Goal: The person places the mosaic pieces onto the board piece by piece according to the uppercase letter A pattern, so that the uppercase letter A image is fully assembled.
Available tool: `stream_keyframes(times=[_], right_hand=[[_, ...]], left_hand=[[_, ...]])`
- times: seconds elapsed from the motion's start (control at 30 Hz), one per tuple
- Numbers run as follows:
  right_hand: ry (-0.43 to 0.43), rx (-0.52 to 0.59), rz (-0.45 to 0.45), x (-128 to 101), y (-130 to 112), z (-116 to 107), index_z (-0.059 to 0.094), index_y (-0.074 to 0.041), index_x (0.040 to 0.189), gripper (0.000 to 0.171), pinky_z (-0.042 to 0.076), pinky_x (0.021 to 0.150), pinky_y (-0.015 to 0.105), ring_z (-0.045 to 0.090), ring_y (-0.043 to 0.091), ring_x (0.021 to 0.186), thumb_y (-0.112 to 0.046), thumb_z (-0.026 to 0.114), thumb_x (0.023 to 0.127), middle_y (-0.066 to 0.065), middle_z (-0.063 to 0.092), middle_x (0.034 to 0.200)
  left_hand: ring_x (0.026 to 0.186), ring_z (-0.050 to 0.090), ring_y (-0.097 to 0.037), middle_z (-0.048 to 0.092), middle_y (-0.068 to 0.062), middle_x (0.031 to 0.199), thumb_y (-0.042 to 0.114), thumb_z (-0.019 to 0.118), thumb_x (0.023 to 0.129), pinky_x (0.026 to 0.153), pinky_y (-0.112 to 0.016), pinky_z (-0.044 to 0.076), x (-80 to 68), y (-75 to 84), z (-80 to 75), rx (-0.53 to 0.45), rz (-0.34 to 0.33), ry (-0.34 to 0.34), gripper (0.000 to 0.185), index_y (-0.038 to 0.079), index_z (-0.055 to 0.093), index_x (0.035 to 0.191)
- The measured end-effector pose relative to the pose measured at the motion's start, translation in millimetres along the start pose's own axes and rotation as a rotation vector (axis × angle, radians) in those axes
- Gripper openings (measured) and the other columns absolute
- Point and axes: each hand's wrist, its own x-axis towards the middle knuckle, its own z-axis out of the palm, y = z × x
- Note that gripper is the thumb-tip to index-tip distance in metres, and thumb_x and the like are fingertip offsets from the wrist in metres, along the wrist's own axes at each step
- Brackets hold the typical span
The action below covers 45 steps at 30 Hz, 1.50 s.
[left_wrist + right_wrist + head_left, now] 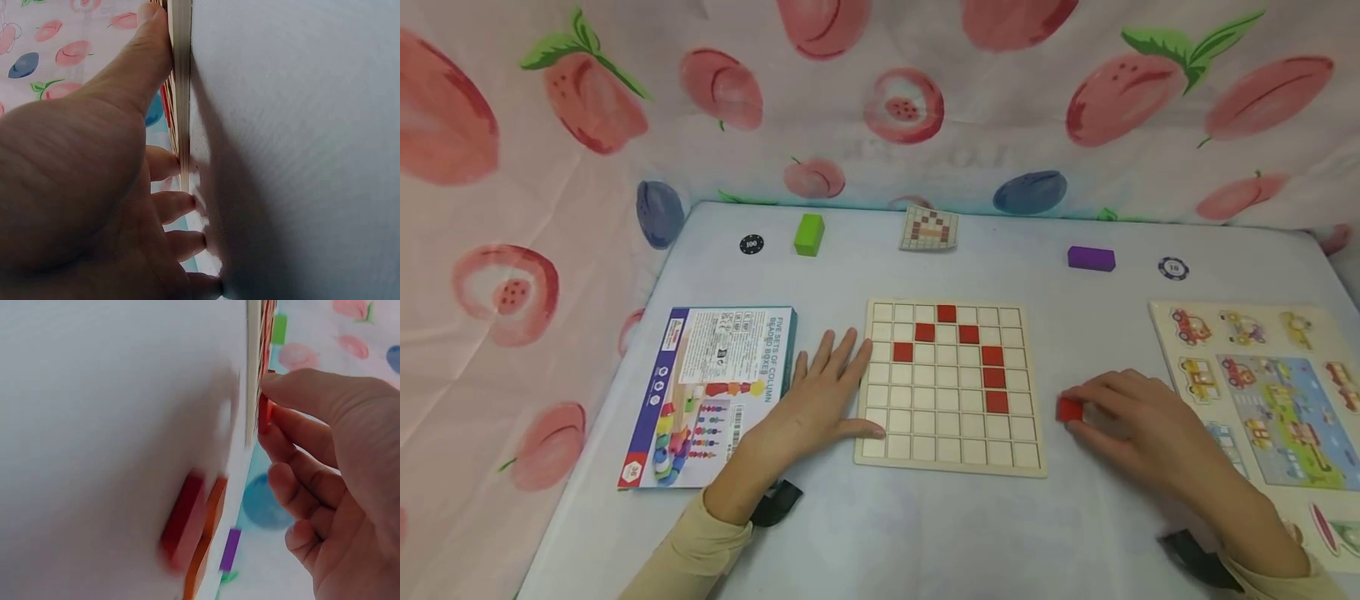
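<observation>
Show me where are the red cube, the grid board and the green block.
red cube (1069,409), head view, its top face
grid board (951,454), head view, bare bottom row
green block (809,233), head view, its top face

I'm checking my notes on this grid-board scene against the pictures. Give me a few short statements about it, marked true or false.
1. The right hand pinches a red cube. True.
2. The left hand holds a red cube. False: it lies flat at the grid board's left edge, holding nothing.
3. The board holds seven red cubes. True.
4. The green block sits on the board. False: it stands on the table near the far edge.
5. The purple block lies beyond the board, to the right. True.
</observation>
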Motion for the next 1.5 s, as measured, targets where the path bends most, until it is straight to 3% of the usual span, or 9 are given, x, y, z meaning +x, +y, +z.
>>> stream_keyframes(times=[0.2, 0.4, 0.6, 0.8, 1.03, 1.2, 1.37, 1.5], right_hand=[[0.015, 0.065, -0.078, 36, -23, 12, 0.082, -0.021, 0.113, 0.034, 0.054, 0.086, 0.044, 0.068, 0.018, 0.099, -0.024, 0.092, 0.080, -0.005, 0.077, 0.106], [-0.089, 0.089, -0.135, 77, -59, 24, 0.082, -0.016, 0.115, 0.030, 0.056, 0.086, 0.042, 0.066, 0.019, 0.096, -0.026, 0.088, 0.087, -0.001, 0.076, 0.103], [-0.143, 0.074, -0.218, 114, -96, 37, 0.081, -0.016, 0.116, 0.030, 0.057, 0.096, 0.045, 0.070, 0.023, 0.102, -0.031, 0.086, 0.090, 0.001, 0.079, 0.108], [-0.169, 0.048, -0.260, 133, -118, 49, 0.082, -0.021, 0.106, 0.019, 0.058, 0.094, 0.042, 0.070, 0.020, 0.101, -0.030, 0.086, 0.090, -0.002, 0.078, 0.105], [-0.143, 0.020, -0.301, 137, -120, 53, 0.084, -0.021, 0.105, 0.018, 0.059, 0.093, 0.039, 0.069, 0.019, 0.103, -0.031, 0.087, 0.090, -0.004, 0.077, 0.103], [-0.152, 0.041, -0.313, 128, -113, 47, 0.085, -0.021, 0.107, 0.018, 0.058, 0.091, 0.038, 0.069, 0.020, 0.103, -0.028, 0.086, 0.091, -0.004, 0.079, 0.105], [-0.173, 0.079, -0.227, 104, -95, 36, 0.084, -0.025, 0.108, 0.018, 0.056, 0.091, 0.039, 0.069, 0.018, 0.104, -0.027, 0.086, 0.090, -0.005, 0.079, 0.108], [-0.129, 0.084, -0.140, 75, -73, 26, 0.083, -0.025, 0.107, 0.020, 0.057, 0.090, 0.043, 0.069, 0.019, 0.104, -0.026, 0.087, 0.088, -0.006, 0.078, 0.108]], left_hand=[[0.167, 0.002, -0.050, 0.010, -0.022, 0.180, 0.059, 0.082, 0.087, 0.126, -0.079, 0.014, -0.5, -0.3, 0.4, 0.005, 0.002, 0.004, 0.115, 0.005, 0.023, 0.170], [0.166, 0.003, -0.050, 0.010, -0.022, 0.180, 0.057, 0.082, 0.087, 0.126, -0.080, 0.014, -1.7, -0.8, 0.4, -0.002, 0.003, 0.005, 0.115, 0.005, 0.023, 0.170], [0.167, 0.001, -0.048, 0.009, -0.020, 0.180, 0.059, 0.081, 0.087, 0.127, -0.078, 0.013, -1.1, -1.5, 1.3, -0.008, -0.007, -0.003, 0.115, 0.007, 0.021, 0.171], [0.168, -0.001, -0.047, 0.007, -0.018, 0.181, 0.060, 0.079, 0.089, 0.128, -0.077, 0.011, 0.8, -1.2, 2.5, -0.017, -0.001, -0.021, 0.114, 0.009, 0.019, 0.171], [0.168, -0.002, -0.047, 0.006, -0.017, 0.181, 0.061, 0.079, 0.088, 0.128, -0.077, 0.010, 2.0, -0.1, 1.4, -0.008, -0.007, -0.028, 0.116, 0.010, 0.018, 0.172], [0.168, -0.002, -0.047, 0.007, -0.018, 0.181, 0.061, 0.080, 0.087, 0.128, -0.077, 0.011, 2.4, 0.6, 1.3, -0.009, -0.008, -0.026, 0.116, 0.009, 0.019, 0.171], [0.167, 0.000, -0.048, 0.008, -0.019, 0.181, 0.060, 0.081, 0.087, 0.128, -0.077, 0.011, 1.5, 0.1, 1.7, -0.013, -0.013, -0.015, 0.116, 0.008, 0.021, 0.171], [0.167, -0.001, -0.048, 0.008, -0.020, 0.180, 0.059, 0.081, 0.087, 0.128, -0.078, 0.011, 0.8, -1.1, 1.4, -0.013, -0.008, -0.005, 0.115, 0.007, 0.021, 0.171]])
